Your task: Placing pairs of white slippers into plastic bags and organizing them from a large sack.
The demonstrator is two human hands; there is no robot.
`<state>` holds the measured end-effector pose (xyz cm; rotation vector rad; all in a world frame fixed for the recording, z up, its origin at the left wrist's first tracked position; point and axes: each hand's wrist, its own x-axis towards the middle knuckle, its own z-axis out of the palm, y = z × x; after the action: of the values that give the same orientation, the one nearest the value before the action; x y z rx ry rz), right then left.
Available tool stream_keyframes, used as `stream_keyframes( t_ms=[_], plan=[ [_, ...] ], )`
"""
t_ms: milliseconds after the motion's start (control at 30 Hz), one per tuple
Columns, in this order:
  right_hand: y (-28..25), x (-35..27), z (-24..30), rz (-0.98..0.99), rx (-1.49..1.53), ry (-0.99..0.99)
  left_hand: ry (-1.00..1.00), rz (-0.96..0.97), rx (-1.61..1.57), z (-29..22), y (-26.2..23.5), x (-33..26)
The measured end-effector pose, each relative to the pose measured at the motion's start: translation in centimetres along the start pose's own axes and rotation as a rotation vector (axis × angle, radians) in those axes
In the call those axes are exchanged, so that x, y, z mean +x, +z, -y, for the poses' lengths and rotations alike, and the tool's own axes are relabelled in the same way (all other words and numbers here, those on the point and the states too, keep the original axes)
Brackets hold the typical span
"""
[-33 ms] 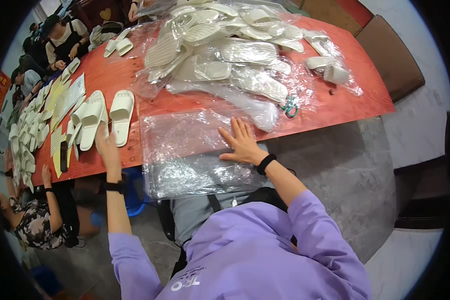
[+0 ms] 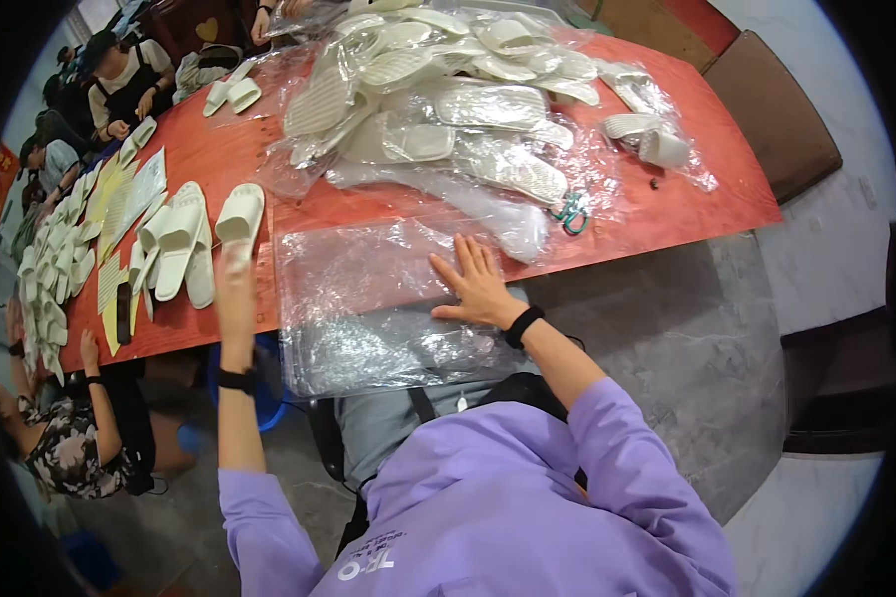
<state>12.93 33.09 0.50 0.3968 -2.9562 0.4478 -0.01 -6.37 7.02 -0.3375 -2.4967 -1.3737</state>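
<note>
My right hand lies flat, fingers spread, on a sheet of clear plastic bags that hangs over the table's front edge. My left hand is smeared by motion at the near end of a white slipper, covering that end. Whether its fingers have closed on the slipper cannot be made out. Just left of it, another white slipper overlaps several more. A black wristband shows on each of my wrists.
A big heap of bagged white slippers fills the table's far middle. Teal-handled scissors lie at its right. Loose slippers and yellow sheets cover the left side, where other people sit. A blue bin stands below the edge.
My left hand has shifted right, from between the two white slippers onto the near end of the right-hand one. My right hand stays flat on the plastic bags.
</note>
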Motion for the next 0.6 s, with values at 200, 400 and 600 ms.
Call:
stream_keyframes(
  t_ms=[200, 400, 600],
  plan=[
    [-0.4, 0.6, 0.2, -0.011, -0.032, -0.016, 0.252, 0.709, 0.146, -13.8, 8.2, -7.0],
    [0.1, 0.5, 0.2, -0.052, 0.015, 0.008, 0.296, 0.706, 0.481, -6.3, 10.7, -10.6],
    [-0.6, 0.2, -0.7, -0.017, -0.023, 0.013, 0.365, 0.766, 0.486, -9.0, 10.0, -9.2]
  ],
)
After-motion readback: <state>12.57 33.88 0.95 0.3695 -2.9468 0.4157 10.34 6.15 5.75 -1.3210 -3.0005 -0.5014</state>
